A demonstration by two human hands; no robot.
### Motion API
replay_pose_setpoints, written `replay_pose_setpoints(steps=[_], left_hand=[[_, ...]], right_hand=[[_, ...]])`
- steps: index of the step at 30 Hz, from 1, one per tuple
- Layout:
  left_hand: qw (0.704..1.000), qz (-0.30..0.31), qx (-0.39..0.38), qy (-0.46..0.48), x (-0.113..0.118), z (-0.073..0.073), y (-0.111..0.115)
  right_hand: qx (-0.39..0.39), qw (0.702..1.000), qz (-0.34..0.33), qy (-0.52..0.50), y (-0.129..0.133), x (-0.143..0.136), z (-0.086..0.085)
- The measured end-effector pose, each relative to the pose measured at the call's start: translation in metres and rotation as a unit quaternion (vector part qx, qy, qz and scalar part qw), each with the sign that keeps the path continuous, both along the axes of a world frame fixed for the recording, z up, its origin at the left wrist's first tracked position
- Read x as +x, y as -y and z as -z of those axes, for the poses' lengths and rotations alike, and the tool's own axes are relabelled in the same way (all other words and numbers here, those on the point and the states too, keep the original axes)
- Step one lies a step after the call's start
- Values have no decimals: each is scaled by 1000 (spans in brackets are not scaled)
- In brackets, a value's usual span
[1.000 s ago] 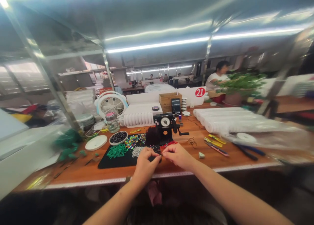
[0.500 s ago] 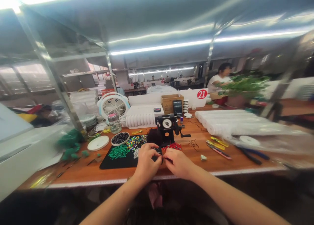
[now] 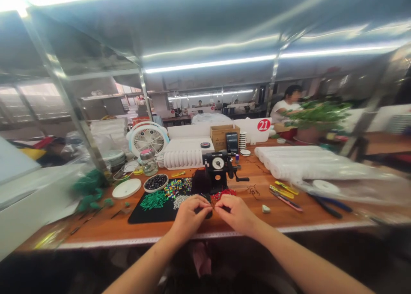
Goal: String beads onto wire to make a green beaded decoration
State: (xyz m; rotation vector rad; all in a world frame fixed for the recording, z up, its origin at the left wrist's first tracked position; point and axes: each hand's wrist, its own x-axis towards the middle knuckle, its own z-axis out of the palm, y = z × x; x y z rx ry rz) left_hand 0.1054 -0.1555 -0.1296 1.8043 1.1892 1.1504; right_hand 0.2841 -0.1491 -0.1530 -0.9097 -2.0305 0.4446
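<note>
My left hand [image 3: 192,213] is closed in a pinch over the right edge of the black mat [image 3: 141,212]. Close beside it, my right hand [image 3: 236,212] pinches too, with its fingertips facing the left ones. What lies between the fingertips is too small to make out. Just behind the hands stands a black machine [image 3: 218,170] with a round dial and a crank, and a dark bundle [image 3: 201,182] at its left. Green sticks [image 3: 153,200], multicoloured beads [image 3: 176,187] and silvery beads [image 3: 180,201] lie on the mat. Red pieces [image 3: 224,193] show behind my right hand.
Left are a bowl of black beads [image 3: 156,182], a white lid [image 3: 126,188], a jar [image 3: 148,162] and a fan [image 3: 149,140]. Right lie yellow-handled tools [image 3: 284,191], dark pliers [image 3: 327,206], a whitish lump [image 3: 266,209] and wrapped white rolls [image 3: 314,161]. A person [image 3: 285,108] sits behind a plant.
My left hand has moved slightly down and left, its fingers drawn closer together. The fingertips of both hands are a little farther apart. The view has shifted slightly.
</note>
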Motion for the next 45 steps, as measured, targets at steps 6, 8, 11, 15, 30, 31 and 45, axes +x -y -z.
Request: replay_pose_setpoints(steps=[6, 8, 11, 15, 30, 31, 45], left_hand=[[996, 40, -74, 25, -14, -14, -14], [992, 60, -107, 25, -14, -16, -19], [984, 93, -144, 45, -9, -17, -22], [969, 92, -200, 114, 2, -8, -22], [978, 79, -169, 93, -6, -19, -14], [982, 85, -153, 65, -7, -22, -12], [987, 131, -4, -99, -8, -33, 5]], right_hand=[[3, 999, -49, 2, 3, 5, -8], [4, 998, -68, 10, 3, 6, -9], [-2, 996, -88, 9, 4, 6, -9], [2, 998, -63, -26, 4, 4, -8], [-61, 990, -52, -119, 5, 1, -14], [-57, 990, -49, -116, 4, 0, -14], [-44, 996, -51, -56, 3, -1, -19]])
